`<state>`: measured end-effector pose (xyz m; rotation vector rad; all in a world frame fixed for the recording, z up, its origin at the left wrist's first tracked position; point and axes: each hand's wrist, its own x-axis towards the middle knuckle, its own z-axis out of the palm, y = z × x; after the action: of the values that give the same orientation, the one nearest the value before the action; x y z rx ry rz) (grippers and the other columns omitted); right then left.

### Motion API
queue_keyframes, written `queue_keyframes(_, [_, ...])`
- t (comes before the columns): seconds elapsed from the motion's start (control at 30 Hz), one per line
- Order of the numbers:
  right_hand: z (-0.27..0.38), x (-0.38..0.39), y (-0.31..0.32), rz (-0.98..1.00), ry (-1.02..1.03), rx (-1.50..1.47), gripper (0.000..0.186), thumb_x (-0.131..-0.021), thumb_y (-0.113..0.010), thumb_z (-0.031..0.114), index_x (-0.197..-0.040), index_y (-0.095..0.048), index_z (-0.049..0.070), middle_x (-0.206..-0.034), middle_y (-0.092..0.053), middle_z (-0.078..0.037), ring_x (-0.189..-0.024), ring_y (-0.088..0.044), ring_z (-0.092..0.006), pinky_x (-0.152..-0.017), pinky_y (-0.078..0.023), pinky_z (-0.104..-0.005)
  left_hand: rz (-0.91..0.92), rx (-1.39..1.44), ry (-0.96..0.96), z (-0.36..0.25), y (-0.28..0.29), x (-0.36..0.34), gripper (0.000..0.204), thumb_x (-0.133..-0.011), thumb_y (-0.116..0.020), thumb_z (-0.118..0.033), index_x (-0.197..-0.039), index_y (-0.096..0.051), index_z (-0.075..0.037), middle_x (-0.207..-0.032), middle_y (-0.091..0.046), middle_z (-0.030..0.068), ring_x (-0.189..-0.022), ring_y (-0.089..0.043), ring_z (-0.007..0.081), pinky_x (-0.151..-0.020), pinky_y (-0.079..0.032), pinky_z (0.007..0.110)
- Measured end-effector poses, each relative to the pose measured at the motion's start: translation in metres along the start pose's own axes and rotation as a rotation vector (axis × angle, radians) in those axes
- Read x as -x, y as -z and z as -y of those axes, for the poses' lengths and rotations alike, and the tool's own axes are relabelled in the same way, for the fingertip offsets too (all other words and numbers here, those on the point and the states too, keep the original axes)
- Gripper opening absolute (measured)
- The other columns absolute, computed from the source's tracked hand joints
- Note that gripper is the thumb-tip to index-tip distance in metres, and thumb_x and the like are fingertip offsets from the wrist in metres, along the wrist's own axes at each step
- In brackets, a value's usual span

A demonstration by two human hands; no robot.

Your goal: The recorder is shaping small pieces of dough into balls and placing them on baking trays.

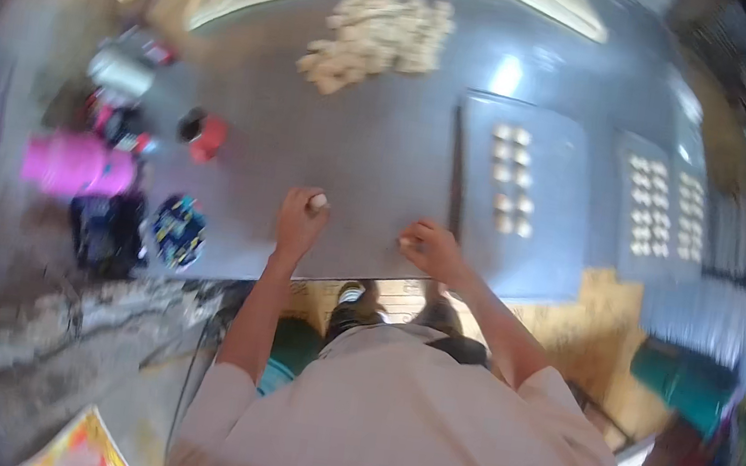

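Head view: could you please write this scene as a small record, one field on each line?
left hand: the left hand is curled, with a pale lump in its grip
right hand: the right hand is curled, a pale bit at its fingers; too blurred to tell the grip
surface: grey table
far middle: heap of pale pieces
right of hands: tray bearing pale lumps in two columns
farther right: more lumps in rows
left side: red cup, pink container
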<state>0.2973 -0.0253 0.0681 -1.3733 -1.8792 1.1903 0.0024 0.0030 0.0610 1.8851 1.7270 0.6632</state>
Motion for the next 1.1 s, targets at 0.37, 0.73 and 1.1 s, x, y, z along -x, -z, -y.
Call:
queue_keyframes(0.37, [-0.058,0.119,0.162,-0.550,-0.085,-0.069,0.028,-0.076,-0.071,0.005,-0.103,-0.067,0.008,-0.100,-0.062,-0.009,-0.092,-0.063,-0.0230,-0.081,-0.051,-0.0344,-0.024,0.072,-0.416,-0.271,-0.165,0.017,0.029,-0.069,-0.076,-0.017,-0.096,-0.068,-0.011,-0.090,-0.062,0.0058,-0.088,-0.057,0.0257,-0.077,-0.041,0.038])
queue_keyframes(0.73, [-0.093,0.085,0.206,-0.361,-0.153,-0.139,0.017,-0.079,-0.072,0.016,-0.091,-0.067,0.005,-0.093,-0.061,-0.010,-0.085,-0.061,-0.0288,-0.075,-0.050,-0.0366,-0.033,-0.193,-0.268,-0.298,-0.196,-0.012,0.022,-0.075,-0.073,-0.029,-0.090,-0.071,-0.013,-0.089,-0.065,0.0011,-0.091,-0.055,0.0218,-0.079,-0.037,0.039])
queue_keyframes(1.1, [-0.091,0.063,0.194,-0.399,0.238,0.165,0.013,-0.076,-0.071,0.015,-0.087,-0.068,0.010,-0.091,-0.063,-0.007,-0.095,-0.055,-0.0288,-0.078,-0.046,-0.0410,-0.220,-0.162,-0.088,-0.270,-0.189,-0.016,0.023,-0.080,-0.070,-0.031,-0.091,-0.071,-0.011,-0.089,-0.067,0.0055,-0.088,-0.058,0.0243,-0.080,-0.042,0.038])
